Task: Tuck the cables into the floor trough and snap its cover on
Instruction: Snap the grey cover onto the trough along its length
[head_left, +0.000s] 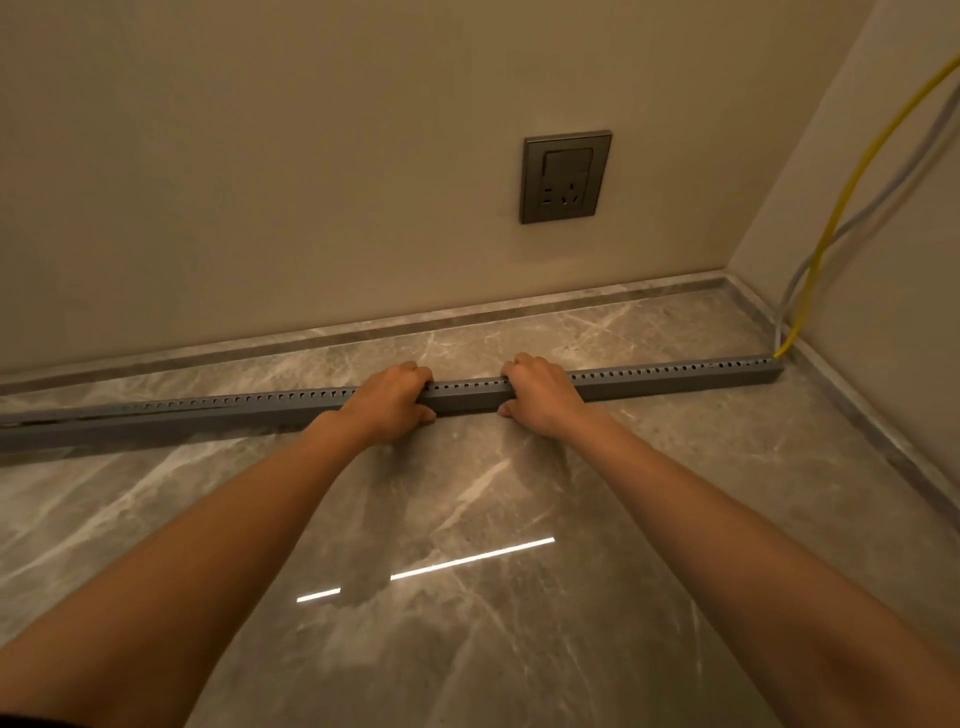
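A long grey slotted cable trough (675, 379) lies on the polished marble floor (493, 519), running from the far-right room corner across to the left edge of view, roughly parallel to the back wall. Both hands grasp it near mid-length, arms extended side by side.

The left hand (387, 402) is closed over the trough: fingers curl across the top and down the far, slotted side, while the thumb presses the near face just above the floor. The right hand (537, 395) grips the same way, just to the right, with a short bare stretch of trough showing between the two hands.

To the right of the right hand, the trough appears closed along the top and reaches almost to the skirting (857, 426) of the side wall. To the left of the left hand, a dark seam runs along the trough, suggesting the cover (171, 402) is not fully seated there; whether it is cannot be told for certain.

A yellow cable (852, 176) and grey cables (893, 192) hang down the side wall well beyond the right hand and reach the trough's far-right end. Above and beyond the right hand, a dark wall socket (565, 177) sits on the back wall.
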